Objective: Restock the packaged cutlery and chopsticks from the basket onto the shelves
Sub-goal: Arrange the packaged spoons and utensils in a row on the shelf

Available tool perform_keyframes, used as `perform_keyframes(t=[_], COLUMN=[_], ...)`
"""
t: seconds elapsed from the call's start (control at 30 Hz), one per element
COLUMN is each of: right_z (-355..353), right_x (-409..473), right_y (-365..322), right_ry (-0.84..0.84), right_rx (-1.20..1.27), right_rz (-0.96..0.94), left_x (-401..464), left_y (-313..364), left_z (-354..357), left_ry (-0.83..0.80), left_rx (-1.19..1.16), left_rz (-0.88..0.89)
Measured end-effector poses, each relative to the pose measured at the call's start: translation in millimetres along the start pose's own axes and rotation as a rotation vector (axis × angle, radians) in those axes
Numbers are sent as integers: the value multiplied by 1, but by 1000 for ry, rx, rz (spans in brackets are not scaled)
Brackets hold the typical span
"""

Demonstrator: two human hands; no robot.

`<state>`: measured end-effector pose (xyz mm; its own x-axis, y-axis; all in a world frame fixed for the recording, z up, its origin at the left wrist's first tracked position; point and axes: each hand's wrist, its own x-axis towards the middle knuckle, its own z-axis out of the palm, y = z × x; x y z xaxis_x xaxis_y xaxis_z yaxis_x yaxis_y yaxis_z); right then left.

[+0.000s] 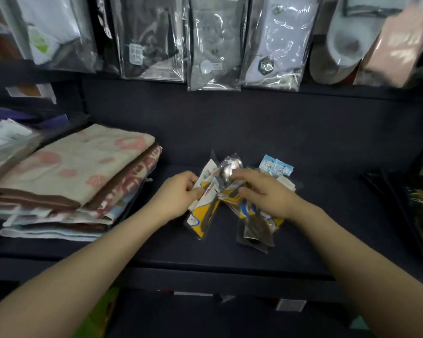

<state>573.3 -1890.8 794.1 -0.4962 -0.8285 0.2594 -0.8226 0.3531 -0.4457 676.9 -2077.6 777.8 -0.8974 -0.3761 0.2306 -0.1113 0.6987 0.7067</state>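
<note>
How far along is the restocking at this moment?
Done: several cutlery packets already lie on the dark shelf, with small blue-labelled packets behind them. In hand: the left hand grips a yellow packet, and the right hand holds a spoon packet, arranging them. Left: the basket is out of view, so the remaining stock cannot be judged.

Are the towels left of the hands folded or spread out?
Folded. The towels lie in a flat stack on the dark shelf, their layered folded edges showing along the front and right side.
</note>
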Motion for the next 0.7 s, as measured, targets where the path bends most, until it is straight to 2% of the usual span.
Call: perform_keyframes(t=[0.07,0.2,0.3,0.4,0.53,0.7], right_z=[13,26,25,12,1,4], right_x=[11,29,36,41,42,55], right_y=[-12,-12,-5,0,16,28], right_ry=[-115,-283,-352,-343,-252,-120], right_rx=[-48,-313,-404,-421,-429,-260], right_rz=[-73,-83,-93,-137,-86,-75], left_x=[-6,-17,-24,-30,-28,-20], left_y=[-1,-9,-19,-27,-31,-41], left_z=[-8,-21,-26,-23,-10,-4], left_ry=[107,384,452,305,-10,-68], left_rx=[78,175,402,658,751,706], left_rz=[80,231,289,295,95,83])
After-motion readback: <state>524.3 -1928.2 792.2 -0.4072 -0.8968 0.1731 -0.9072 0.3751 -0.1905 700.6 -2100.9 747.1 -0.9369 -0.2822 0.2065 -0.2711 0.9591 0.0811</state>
